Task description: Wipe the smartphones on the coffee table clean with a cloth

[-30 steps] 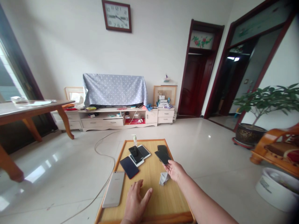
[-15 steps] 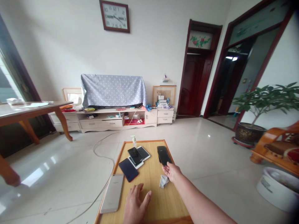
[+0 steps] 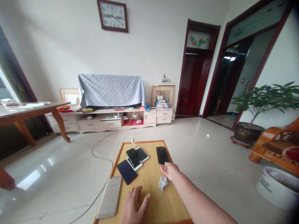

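My right hand [image 3: 170,170] hovers open, palm up, just short of a black phone [image 3: 162,155] lying at the far right of a small wooden table [image 3: 153,199]. A crumpled white cloth [image 3: 163,182] lies under that hand's wrist. Flat on the table near its front edge lies my left hand [image 3: 135,207], fingers spread, holding nothing. To its left a silver phone [image 3: 109,197] hangs over the table's left edge. A dark blue phone [image 3: 126,171] and a stack of phones [image 3: 135,156] lie beyond.
A small pump bottle [image 3: 132,142] stands at the table's far edge. A cable [image 3: 100,155] snakes over the tiled floor at the left. A TV cabinet [image 3: 109,118], a wooden table [image 3: 25,112], a potted plant [image 3: 259,112], a wooden chair [image 3: 275,146] and a white basin [image 3: 277,188] surround.
My right hand set the black phone down at the table's far right, let go of it and drew back slightly. The left hand stayed flat.
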Motion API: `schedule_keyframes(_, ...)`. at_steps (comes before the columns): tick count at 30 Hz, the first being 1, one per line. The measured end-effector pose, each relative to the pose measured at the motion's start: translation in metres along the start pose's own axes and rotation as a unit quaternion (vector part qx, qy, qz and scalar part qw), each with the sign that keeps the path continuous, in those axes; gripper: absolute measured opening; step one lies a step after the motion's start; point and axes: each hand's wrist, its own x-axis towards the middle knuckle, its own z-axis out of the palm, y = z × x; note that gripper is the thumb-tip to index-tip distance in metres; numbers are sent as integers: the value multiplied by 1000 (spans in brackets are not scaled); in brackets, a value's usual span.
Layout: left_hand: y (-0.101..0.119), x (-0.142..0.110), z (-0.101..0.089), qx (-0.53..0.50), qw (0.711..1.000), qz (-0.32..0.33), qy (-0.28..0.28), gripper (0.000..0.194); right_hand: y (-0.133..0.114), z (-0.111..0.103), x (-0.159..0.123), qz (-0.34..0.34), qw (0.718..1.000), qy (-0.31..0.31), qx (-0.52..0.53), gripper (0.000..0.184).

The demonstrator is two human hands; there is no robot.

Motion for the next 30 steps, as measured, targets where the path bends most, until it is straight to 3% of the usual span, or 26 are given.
schedule_keyframes(13, -5, 6, 6, 6, 1000, -4, -3, 55, -7, 1, 0, 16, 998, -23, -62, 39)
schedule_keyframes(18, -5, 6, 6, 16, 1000, -5, -10, 52, -4, 2, 2, -21, 994, -24, -100, 39)
schedule_keyframes(22, -4, 2, 5, 27, 1000, 1, 1, 49, 3, -6, -5, -91, 981, -15, -173, 36)
schedule_keyframes(26, -2, -3, 3, 33, 999, 14, 21, 44, 18, -27, -27, -222, 928, 3, -301, 32)
schedule_keyframes(30, 0, -8, 2, 46, 998, 22, 38, 40, 41, -52, -59, -344, 825, -19, -448, 29)
